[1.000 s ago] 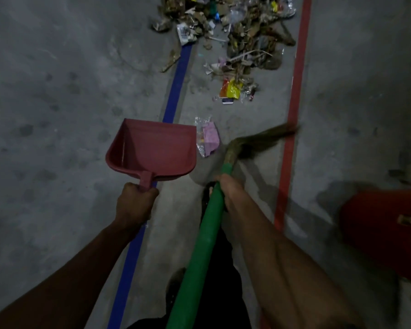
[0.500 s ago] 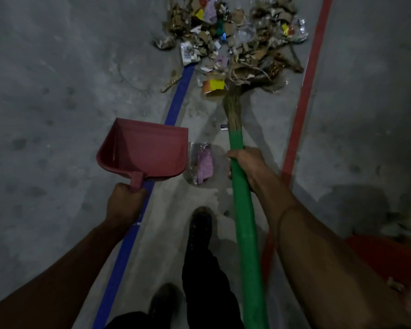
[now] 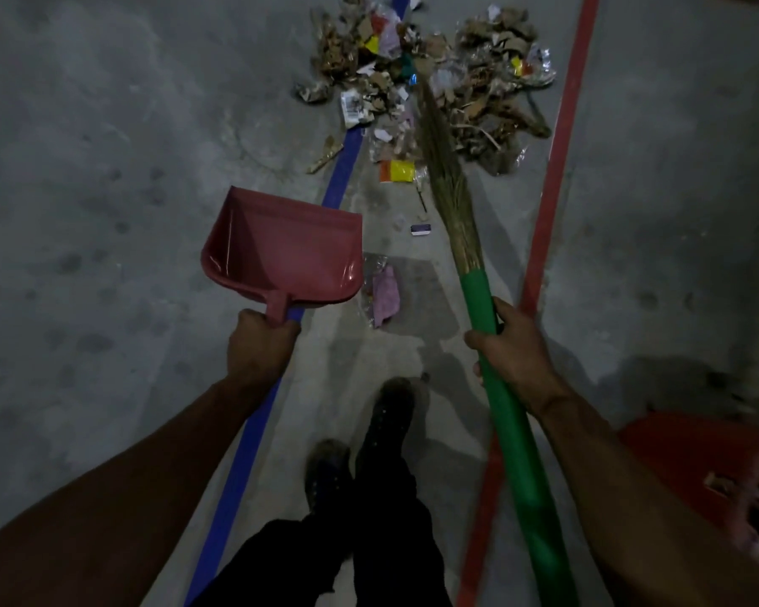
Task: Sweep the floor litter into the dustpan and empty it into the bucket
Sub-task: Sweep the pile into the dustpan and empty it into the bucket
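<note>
My left hand grips the handle of a red dustpan, held above the floor with its mouth facing the litter; it holds nothing. My right hand is closed around the green handle of a broom, whose straw bristles reach forward into the litter pile of cardboard scraps, wrappers and dry bits at the top of the view. A pink wrapper lies alone just right of the dustpan. The red bucket shows at the lower right edge, partly cut off.
Blue tape and red tape run along the grey concrete floor either side of the litter. My dark shoes and legs stand between the two lines. A yellow-orange packet and small scraps lie near the bristles.
The broom has swung from the right to point forward, its bristles now reaching deeper into the pile. I have stepped closer. The dustpan stays held on the left.
</note>
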### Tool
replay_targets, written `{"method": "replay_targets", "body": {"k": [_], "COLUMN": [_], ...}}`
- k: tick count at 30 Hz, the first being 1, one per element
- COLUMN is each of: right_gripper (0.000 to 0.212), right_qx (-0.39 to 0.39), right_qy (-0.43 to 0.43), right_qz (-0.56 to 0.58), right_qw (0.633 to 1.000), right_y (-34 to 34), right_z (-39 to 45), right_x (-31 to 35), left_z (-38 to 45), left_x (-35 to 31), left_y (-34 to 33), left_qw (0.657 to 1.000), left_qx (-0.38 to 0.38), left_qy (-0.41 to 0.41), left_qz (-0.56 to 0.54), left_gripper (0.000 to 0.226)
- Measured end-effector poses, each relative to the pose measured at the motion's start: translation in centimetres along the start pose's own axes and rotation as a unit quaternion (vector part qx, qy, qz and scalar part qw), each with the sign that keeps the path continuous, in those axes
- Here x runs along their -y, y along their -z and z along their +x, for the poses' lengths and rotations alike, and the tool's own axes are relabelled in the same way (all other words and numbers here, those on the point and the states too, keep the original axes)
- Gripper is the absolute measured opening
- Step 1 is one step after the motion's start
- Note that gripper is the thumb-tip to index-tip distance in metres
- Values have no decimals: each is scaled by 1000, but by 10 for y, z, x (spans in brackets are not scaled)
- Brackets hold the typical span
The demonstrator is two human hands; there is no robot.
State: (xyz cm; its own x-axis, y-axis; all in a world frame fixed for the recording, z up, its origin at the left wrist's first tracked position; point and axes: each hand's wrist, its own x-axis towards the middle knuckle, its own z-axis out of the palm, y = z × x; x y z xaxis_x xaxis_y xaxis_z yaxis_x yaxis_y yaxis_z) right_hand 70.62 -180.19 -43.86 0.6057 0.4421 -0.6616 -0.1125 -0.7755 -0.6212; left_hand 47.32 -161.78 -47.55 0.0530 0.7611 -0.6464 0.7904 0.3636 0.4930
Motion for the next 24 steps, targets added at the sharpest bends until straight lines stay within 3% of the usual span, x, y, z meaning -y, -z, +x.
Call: {"method": "replay_targets", "body": {"k": [8,12,16,20,24], "right_gripper": [39,44,38,38,52], "right_qx": [120,204,253,243,209], "right_qy": [41,35,35,31,55], "right_qz": [-117,-201,-283,-375,-441], "right_qw": [985,958,924,894,871], "right_y": [4,7,27,57,79], "right_z": [-22,-6,29,81,140], "right_x": [-47,-72,-89,-92,-72], "left_z": [-30,-39,-43,-48,-47], "left_x": [18,26,25,19,6], "left_y": [-20,-36,-61,-87,-109], "left_qw": [996,991,988,988,991], "left_qx": [-22,9,-2,-25,-23], "left_qy": [23,5,26,54,79], "left_qz": [84,135,149,143,106], "left_gripper": [38,25,31,35,16]}}
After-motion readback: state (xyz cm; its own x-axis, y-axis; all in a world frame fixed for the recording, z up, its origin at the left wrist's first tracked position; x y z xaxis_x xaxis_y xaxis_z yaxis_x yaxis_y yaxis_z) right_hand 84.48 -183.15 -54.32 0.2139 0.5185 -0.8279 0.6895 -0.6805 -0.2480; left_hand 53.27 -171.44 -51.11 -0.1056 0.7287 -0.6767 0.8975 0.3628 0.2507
